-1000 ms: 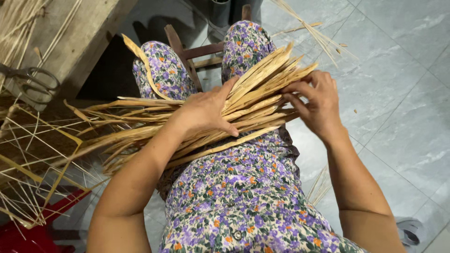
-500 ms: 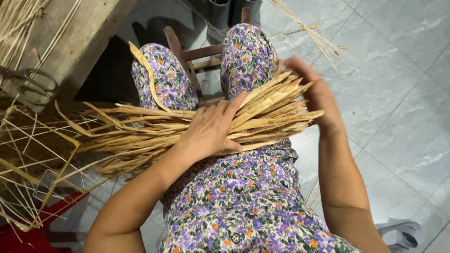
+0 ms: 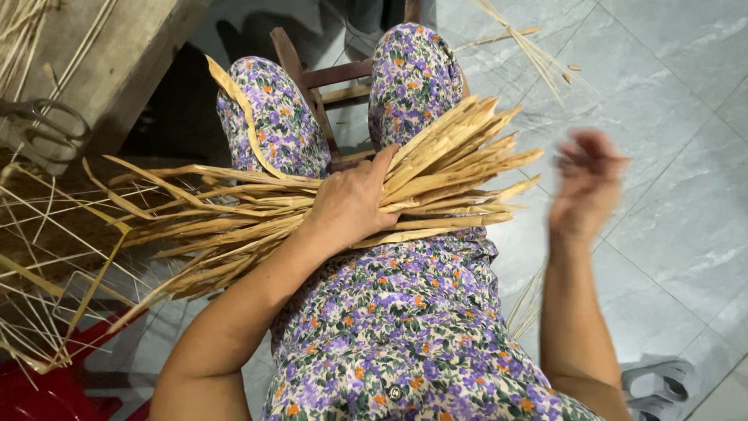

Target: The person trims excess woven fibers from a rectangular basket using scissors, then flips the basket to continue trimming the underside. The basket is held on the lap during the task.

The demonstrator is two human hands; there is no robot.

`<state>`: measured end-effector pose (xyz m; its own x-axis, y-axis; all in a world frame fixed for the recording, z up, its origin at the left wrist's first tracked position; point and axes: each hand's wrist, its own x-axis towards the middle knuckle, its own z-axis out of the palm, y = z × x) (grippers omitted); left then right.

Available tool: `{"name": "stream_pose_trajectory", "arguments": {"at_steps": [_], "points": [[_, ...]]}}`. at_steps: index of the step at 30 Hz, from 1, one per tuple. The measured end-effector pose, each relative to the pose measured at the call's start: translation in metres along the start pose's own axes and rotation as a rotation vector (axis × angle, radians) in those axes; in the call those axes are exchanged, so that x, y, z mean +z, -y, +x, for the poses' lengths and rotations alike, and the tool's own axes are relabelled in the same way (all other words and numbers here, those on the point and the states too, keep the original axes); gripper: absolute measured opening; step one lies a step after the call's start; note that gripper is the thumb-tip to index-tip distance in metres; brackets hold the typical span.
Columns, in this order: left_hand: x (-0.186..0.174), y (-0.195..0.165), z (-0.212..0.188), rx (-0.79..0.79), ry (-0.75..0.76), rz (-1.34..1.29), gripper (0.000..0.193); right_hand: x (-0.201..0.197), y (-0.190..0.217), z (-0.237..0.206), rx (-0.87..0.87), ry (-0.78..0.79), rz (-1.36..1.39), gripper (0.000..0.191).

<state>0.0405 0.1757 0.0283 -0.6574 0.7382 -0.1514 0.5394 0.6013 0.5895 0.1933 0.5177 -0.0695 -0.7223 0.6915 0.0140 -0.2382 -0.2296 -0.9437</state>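
**Left hand pinning a bundle of dried strips across the lap**

Pressing down with a flat palm and curled fingers, the left hand [image 3: 354,204] is grasping a thick bundle of pale dried strips [image 3: 312,214] about midway along its length, holding it against the person's lap. The bundle's long axis is running crosswise over the thighs: to the right of the grip the trimmed ends are fanning upward and outward, and to the left of the grip the looser, frayed ends are spreading toward a pile of thin straw stalks [image 3: 39,257].

The right hand [image 3: 584,187] is hovering in the air to the right of the grip, just beyond the trimmed ends and not touching them. It is blurred, with fingers loosely spread and nothing in them. Of the two hands, only the left is on the bundle.

Beneath the grip, the person is wearing a purple floral dress [image 3: 405,327] and sitting on a low wooden chair [image 3: 327,78]. Far to the left of the grip, a pair of scissors [image 3: 43,129] is lying on a wooden surface. Grey floor tiles [image 3: 678,93] are lying to the right.
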Motion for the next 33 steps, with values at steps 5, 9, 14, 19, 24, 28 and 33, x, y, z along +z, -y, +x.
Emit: {"name": "stream_pose_trajectory", "arguments": {"at_steps": [5, 9, 14, 19, 24, 28, 33], "points": [[-0.001, 0.002, 0.003, -0.099, 0.069, -0.034, 0.096, -0.029, 0.036, -0.034, -0.012, 0.036, -0.440, 0.052], [0.002, 0.004, 0.007, -0.141, 0.099, -0.060, 0.094, 0.019, 0.017, -0.068, 0.516, 0.636, -0.690, 0.039], [-0.009, 0.003, 0.007, -0.047, 0.117, -0.154, 0.112, 0.087, 0.012, -0.056, 0.599, 0.513, -0.560, 0.028], [-0.009, -0.011, 0.009, -0.207, 0.213, 0.059, 0.151, 0.129, 0.011, -0.024, 0.503, 0.447, -0.418, 0.023], [0.013, -0.008, 0.019, -0.233, 0.066, 0.041, 0.126, 0.121, 0.009, -0.011, 0.497, 0.564, -0.243, 0.024], [0.023, 0.013, 0.034, -0.415, 0.177, -0.080, 0.085, 0.084, 0.002, -0.002, 0.538, 0.525, -0.189, 0.023], [0.018, 0.043, 0.039, -0.206, 0.054, -0.538, 0.065, 0.056, -0.033, 0.021, 0.575, 0.227, 0.047, 0.019]]}}
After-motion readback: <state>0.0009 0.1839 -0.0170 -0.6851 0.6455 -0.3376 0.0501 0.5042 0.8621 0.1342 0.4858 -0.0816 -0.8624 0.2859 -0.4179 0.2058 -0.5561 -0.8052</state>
